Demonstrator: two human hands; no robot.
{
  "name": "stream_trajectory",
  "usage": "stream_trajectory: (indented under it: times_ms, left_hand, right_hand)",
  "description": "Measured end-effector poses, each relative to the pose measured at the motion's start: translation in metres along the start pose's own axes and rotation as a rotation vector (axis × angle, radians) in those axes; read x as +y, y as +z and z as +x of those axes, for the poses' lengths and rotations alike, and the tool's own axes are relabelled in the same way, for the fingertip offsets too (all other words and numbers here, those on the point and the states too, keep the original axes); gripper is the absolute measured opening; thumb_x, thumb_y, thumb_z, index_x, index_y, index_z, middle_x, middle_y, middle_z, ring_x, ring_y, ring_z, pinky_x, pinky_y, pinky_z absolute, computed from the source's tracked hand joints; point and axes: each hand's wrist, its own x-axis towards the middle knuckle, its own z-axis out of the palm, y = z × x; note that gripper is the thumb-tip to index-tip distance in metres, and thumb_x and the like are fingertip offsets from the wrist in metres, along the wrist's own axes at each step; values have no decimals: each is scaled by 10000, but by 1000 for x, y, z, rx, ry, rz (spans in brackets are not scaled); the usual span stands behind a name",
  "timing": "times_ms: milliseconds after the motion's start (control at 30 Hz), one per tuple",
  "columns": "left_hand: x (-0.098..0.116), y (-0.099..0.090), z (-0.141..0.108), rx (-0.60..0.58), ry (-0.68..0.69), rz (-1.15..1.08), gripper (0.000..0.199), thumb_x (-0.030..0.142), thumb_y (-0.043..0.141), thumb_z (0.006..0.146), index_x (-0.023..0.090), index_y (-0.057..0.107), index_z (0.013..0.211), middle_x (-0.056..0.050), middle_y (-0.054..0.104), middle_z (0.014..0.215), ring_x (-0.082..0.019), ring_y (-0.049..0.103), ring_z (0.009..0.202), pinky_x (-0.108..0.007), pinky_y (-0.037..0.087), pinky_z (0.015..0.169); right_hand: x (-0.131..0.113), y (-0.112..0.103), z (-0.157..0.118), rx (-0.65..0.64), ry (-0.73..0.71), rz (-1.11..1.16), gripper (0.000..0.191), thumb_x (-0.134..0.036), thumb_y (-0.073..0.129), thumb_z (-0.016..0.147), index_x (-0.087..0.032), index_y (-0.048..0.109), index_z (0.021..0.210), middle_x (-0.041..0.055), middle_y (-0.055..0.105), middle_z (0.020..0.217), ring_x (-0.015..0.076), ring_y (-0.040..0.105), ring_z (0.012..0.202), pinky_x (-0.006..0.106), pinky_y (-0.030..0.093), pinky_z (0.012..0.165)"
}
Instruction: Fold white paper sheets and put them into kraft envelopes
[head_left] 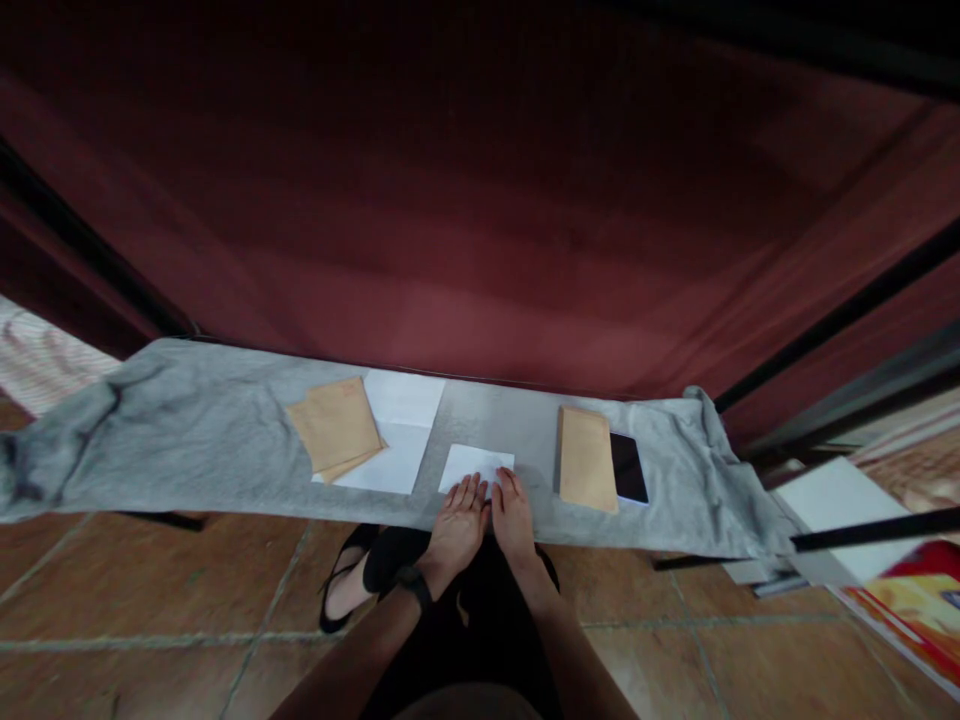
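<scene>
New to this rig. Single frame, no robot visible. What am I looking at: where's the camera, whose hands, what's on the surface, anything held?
There is no machine here. The one picture comes from a camera worn on a person's head, looking forward and down, so the arms enter from the bottom edge. Both bare hands are the wearer's: the left hand, with a dark band on its wrist, and the right hand.

The surface is draped with a grey cloth. On the left, brown envelopes partly cover a white sheet. On the right lie a brown stack and a flat black-faced device.

Neither hand grips anything; the fingers rest on a small white paper lying between those groups.
</scene>
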Motion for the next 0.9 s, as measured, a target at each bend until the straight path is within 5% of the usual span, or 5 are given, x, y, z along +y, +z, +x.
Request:
stream_trajectory:
  times_ms: [100,300,900]
  left_hand:
    - [-6,-2,13,-31,-2,-6,479,180,328,993,86,548,1407,-155,552,1476,-240,503,1387,-407,383,1167]
    - [-22,11,25,-49,-18,27,547,200,319,983,133,426,1516,-124,377,1608,-249,312,1507,-453,296,1215]
    - [-45,20,37,46,-164,6,673,493,281,1015,100,341,1558,-159,407,1582,-270,333,1498,-476,259,1223]
  right_hand:
    - [-5,10,-2,-80,-114,-90,448,-217,284,1053,-143,617,1343,128,613,1417,207,495,1381,435,363,1175]
    - [3,18,-5,-115,-186,-348,473,-298,333,1069,-144,469,1495,126,440,1563,248,397,1459,487,284,1208]
    - [37,8,13,-20,-116,-495,506,-298,327,1060,-112,427,1520,169,460,1546,281,423,1431,505,272,1185]
